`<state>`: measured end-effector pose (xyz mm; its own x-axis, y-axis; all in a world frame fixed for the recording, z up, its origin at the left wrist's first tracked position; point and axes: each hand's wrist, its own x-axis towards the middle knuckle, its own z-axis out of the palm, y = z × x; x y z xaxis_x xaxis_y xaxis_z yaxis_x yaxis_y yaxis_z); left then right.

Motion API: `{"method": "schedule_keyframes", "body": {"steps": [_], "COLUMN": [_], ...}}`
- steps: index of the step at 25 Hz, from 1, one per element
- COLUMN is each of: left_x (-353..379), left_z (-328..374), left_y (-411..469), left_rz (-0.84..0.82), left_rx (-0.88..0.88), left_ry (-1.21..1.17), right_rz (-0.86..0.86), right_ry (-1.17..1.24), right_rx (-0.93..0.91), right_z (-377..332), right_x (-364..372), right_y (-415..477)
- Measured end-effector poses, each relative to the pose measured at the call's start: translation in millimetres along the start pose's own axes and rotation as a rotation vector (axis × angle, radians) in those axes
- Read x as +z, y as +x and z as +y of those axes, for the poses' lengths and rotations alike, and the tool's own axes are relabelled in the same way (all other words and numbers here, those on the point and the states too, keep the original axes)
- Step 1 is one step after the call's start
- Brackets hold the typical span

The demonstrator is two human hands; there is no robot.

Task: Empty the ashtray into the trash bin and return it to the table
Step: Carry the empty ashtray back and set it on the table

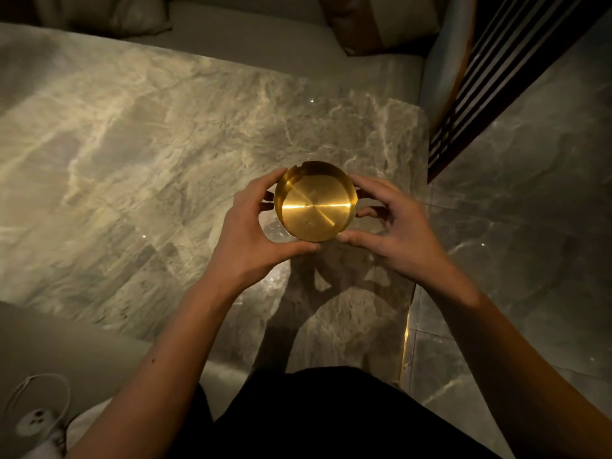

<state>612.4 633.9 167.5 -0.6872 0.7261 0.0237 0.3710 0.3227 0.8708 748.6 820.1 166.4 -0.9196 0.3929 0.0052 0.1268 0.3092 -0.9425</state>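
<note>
A round golden metal ashtray (314, 202) with a notched rim is held above the marble table (149, 154), near the table's right end. Its inside looks bare and shiny. My left hand (251, 233) grips its left side, thumb along the near rim and fingers behind. My right hand (387, 223) grips the right side in the same way. A shadow of both hands falls on the table just below. No trash bin is in view.
A grey sofa seat (265, 44) with cushions (381, 21) runs along the table's far side. Marble floor (530, 210) lies to the right, with a slatted dark panel (490, 77). A white power strip and cable (36, 419) lie at the bottom left.
</note>
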Motion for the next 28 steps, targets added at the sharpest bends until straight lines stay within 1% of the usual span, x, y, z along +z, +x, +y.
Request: {"method": "schedule_keyframes", "body": {"steps": [4, 7, 10, 17, 20, 24, 28], "left_x": [-24.1, -51.8, -91.4, -205.7, -248.8, -278.8, -288.2], "left_z": [-7.4, -27.0, -55.4, -130.4, -149.4, -159.7, -162.4], "left_y": [-11.0, -14.7, -7.4, 25.0, 31.8, 30.9, 23.1], "left_rz": [0.027, 0.051, 0.068, -0.042, -0.072, -0.066, 0.004], "left_rx": [0.006, -0.016, -0.021, 0.028, 0.024, 0.019, -0.003], "left_ry": [0.027, 0.026, 0.003, -0.042, -0.056, -0.039, -0.016], "right_rz": [-0.031, -0.063, -0.051, 0.039, 0.076, 0.055, -0.014], "right_ry": [0.031, 0.028, -0.019, -0.068, -0.054, -0.038, -0.059], "right_rx": [-0.012, -0.016, -0.005, 0.045, 0.065, 0.075, 0.039], "right_z": [-9.2, -18.8, -33.6, -71.9, -89.1, -101.6, -102.5], "right_x": [25.1, 53.9, 94.5, 207.3, 246.2, 271.8, 280.8], "right_y": [5.9, 23.0, 48.6, 105.6, 123.0, 140.3, 152.6]}}
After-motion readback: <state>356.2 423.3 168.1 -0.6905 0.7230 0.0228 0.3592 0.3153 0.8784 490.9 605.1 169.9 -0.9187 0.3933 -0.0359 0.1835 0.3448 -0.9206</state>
